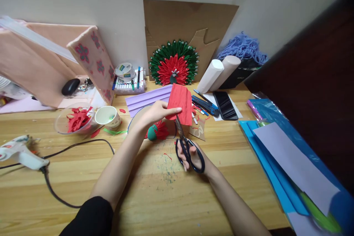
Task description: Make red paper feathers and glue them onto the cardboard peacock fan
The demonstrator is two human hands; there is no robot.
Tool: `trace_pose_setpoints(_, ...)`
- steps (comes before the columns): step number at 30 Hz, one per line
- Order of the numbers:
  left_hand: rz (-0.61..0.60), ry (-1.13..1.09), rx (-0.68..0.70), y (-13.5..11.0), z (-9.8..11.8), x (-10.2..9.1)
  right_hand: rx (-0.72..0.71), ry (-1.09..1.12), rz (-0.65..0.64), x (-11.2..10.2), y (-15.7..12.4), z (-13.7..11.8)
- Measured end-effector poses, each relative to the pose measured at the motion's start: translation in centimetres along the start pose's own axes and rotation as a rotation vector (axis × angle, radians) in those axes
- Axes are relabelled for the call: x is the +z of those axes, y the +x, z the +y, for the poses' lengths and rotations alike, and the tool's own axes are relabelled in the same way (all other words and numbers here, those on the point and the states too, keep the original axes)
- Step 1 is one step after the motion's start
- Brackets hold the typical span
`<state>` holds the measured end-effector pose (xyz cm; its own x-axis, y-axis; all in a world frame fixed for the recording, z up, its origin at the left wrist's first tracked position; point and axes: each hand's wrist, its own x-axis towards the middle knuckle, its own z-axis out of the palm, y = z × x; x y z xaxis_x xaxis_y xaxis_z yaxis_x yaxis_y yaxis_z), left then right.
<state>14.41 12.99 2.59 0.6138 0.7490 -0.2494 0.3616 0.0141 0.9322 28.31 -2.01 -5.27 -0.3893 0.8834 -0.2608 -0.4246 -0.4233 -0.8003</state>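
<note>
My left hand (160,112) pinches a folded piece of red crepe paper (181,99), thumb on top, holding it above the table. Black-handled scissors (186,145) are in my right hand (190,155), its fingers through the loops. The blades point up at the lower edge of the red paper; whether they are cutting into it I cannot tell. Just below my left hand, a green rounded piece (152,132) with red paper strips lies on the table. A red and green paper peacock-like fan (174,64) leans at the back.
A glue gun (24,153) with its cord lies left. Near it stand a clear bowl (59,121) of red scraps and a paper cup (107,117). A phone (225,105), pens and white rolls (211,75) are right, beside blue sheets (260,155). Cardboard (190,18) stands behind.
</note>
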Motion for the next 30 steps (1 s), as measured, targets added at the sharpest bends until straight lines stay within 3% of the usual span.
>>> trace_pose_setpoints(18, -0.226, 0.239, 0.003, -1.2, 0.2, -2.5, 0.088, -0.208, -0.09, 0.2, -1.2, -1.2)
trace_pose_setpoints(21, -0.194, 0.202, -0.012, -1.1, 0.2, -2.3, 0.081, -0.146, -0.079, -0.1, -1.0, -0.7)
trace_pose_setpoints(26, -0.058, -0.111, -0.03, -0.7, 0.3, -1.6, 0.016, 0.075, -0.08, -1.3, 0.2, 0.3)
trace_pose_setpoints(30, -0.039, -0.076, 0.021, -0.6, 0.7, -0.5, -0.045, 0.121, -0.078, -2.4, 1.2, 0.7)
